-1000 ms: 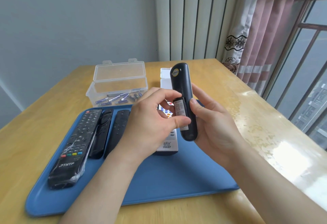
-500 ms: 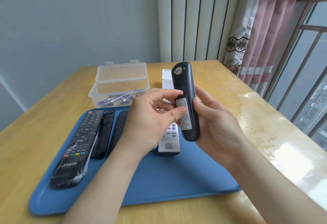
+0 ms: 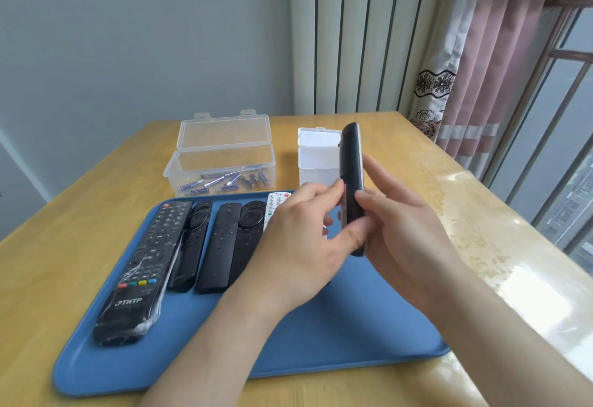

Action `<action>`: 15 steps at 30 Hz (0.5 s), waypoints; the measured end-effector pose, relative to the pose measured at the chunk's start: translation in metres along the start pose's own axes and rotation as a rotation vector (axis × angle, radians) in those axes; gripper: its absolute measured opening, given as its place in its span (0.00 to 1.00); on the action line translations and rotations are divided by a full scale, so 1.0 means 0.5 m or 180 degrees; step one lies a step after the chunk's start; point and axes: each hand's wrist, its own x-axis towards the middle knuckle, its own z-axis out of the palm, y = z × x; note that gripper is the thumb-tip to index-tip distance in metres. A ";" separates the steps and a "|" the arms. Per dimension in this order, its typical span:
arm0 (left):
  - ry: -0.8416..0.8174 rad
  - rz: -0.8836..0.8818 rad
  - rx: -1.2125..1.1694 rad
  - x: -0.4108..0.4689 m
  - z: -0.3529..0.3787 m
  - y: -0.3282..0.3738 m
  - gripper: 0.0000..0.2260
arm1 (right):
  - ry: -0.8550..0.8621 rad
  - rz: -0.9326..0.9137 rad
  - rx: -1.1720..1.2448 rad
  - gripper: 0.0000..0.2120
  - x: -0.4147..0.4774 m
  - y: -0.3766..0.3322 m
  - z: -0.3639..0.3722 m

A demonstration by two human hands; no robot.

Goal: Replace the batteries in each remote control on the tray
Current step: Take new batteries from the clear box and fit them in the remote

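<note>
Black remote (image 3: 352,182) now turned edge-on; left hand (image 3: 298,246) & right hand (image 3: 410,233) both grip it. Clear box (image 3: 221,159) w/ batteries (image 3: 208,182); tray (image 3: 321,342) w/ five remotes (image 3: 221,246).

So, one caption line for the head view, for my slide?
Left hand and right hand hold a black remote above the blue tray.

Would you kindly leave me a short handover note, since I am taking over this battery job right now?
Right hand grips the black remote upright above the tray; left hand pinches its lower part with thumb and fingertips.
Five other remotes lie face up on the tray's left side.
Batteries lie in the open clear box behind the tray, a white box beside it.
Done: nothing that shows; the held remote is edge-on, cover state unclear.
Left: seemingly new batteries for all six remotes.
</note>
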 end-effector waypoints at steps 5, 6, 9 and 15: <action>-0.0262 -0.0552 -0.0113 -0.001 0.007 0.011 0.06 | 0.0271 -0.0533 -0.2494 0.26 0.007 -0.016 -0.018; -0.0364 -0.0608 -0.0067 -0.003 0.006 0.014 0.04 | 0.0425 -0.0522 -0.2874 0.28 0.006 -0.017 -0.019; -0.0535 -0.0469 0.0522 -0.009 0.012 0.008 0.07 | 0.0724 -0.0484 -0.3961 0.27 0.004 -0.019 -0.021; -0.0617 -0.0248 0.1699 -0.013 0.013 -0.026 0.15 | 0.0833 -0.0415 -0.5806 0.14 0.022 0.001 -0.049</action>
